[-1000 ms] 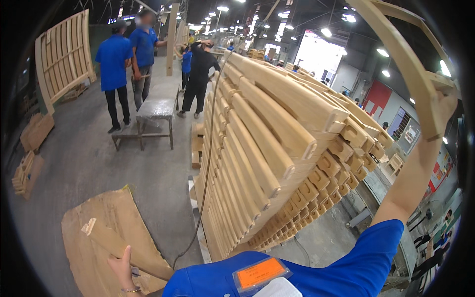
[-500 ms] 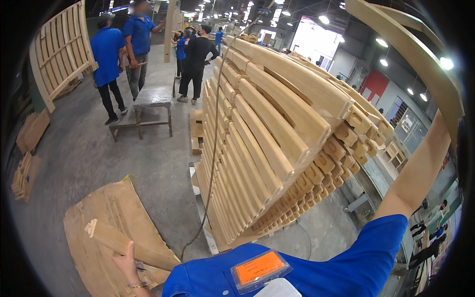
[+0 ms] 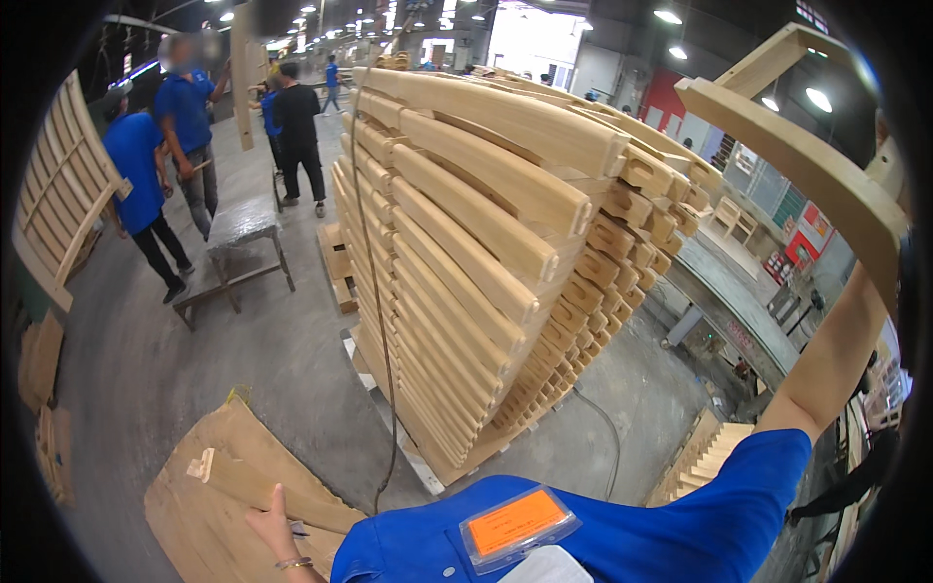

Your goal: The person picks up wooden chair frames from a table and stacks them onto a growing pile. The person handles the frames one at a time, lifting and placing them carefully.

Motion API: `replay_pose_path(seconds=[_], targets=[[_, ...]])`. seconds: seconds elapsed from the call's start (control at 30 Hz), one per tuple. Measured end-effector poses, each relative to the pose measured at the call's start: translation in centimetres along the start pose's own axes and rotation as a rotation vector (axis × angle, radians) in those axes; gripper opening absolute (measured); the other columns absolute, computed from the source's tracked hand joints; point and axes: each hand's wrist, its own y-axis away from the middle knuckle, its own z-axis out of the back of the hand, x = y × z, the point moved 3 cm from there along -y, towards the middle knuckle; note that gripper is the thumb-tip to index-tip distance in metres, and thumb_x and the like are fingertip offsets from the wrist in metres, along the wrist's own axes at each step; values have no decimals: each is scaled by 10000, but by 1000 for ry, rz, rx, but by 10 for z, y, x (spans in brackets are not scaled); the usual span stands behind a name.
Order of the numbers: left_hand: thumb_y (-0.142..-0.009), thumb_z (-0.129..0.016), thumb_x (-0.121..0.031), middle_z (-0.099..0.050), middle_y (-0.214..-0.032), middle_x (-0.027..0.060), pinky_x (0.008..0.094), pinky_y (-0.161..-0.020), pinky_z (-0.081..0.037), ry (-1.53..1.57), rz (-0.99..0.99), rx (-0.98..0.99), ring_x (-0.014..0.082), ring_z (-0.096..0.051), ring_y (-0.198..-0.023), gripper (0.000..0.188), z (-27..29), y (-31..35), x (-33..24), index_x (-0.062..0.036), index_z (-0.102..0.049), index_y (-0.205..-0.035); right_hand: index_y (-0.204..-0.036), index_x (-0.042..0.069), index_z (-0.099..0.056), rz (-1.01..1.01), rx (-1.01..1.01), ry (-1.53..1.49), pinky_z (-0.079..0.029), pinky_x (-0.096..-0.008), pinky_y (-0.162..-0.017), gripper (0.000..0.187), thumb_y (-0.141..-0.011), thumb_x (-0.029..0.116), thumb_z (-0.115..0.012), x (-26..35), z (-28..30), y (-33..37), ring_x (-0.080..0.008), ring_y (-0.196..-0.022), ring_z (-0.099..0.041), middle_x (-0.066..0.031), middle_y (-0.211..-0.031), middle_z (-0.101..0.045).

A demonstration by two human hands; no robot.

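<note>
Here, in the head view, a wooden rail [image 3: 251, 488] is gripped by the left hand [image 3: 276, 531], its thumb laid against the wood, with a cardboard sheet [image 3: 180, 515] seen beneath. At the upper right, a curved wooden frame [image 3: 789, 138] is raised above the right forearm [image 3: 826, 360]; the right hand is largely hidden there, so its grip cannot be told. Between them, a tall stack of wooden parts [image 3: 466, 238] is seen.

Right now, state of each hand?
Left hand: holding a wooden rail, fingers partly hidden.
Right hand: not clearly visible behind the curved wooden frame; grip cannot be told.
</note>
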Motion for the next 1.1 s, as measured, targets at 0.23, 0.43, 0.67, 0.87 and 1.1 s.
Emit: replay_pose_path(seconds=[0.23, 0.43, 0.67, 0.87, 1.1], targets=[[-813, -855, -109, -741, -994, 190, 388, -819, -555, -9, -100, 36, 255, -700, -886, 386, -42, -7, -17, 127, -676, -1060, -1236, -34, -608, 95, 86, 114, -511, -239, -764, 392, -1023, 293, -646, -15, -50, -2, -116, -844, -651, -74, -960, -691], [-795, -864, -73, -727, -1003, 186, 378, -801, -563, 64, -137, 105, 249, -699, -886, 447, -67, 3, -28, 122, -639, -1128, -1261, 35, -592, 648, 69, 671, -566, -355, -835, 494, -837, 196, -788, -65, -110, -4, -220, -939, -752, -181, -1016, -747], [-921, -785, -335, -692, -1266, 248, 435, -1006, -518, -373, -409, 88, 336, -667, -1138, 544, -72, 39, -71, 67, -665, -1266, -1082, 69, -576, 517, -177, 587, -540, -450, -665, 394, -796, 195, -816, -128, -158, -13, -339, -826, -734, -205, -860, -682], [-977, -709, -352, -682, -1255, 280, 472, -939, -534, -255, 274, 115, 394, -670, -1115, 466, -90, 77, -86, 7, -682, -1273, -1186, 135, -615, 640, -130, 474, -582, -416, -709, 498, -748, 192, -845, -216, -179, -1, -361, -821, -737, -147, -894, -735], [-914, -782, -339, -695, -1206, 249, 430, -783, -545, -121, 147, -82, 343, -680, -990, 538, -117, 91, -68, 26, -657, -1289, -1143, 65, -588, 604, 92, 264, -546, -448, -739, 399, -819, 180, -790, -251, -221, 6, -342, -884, -730, -186, -891, -708]])
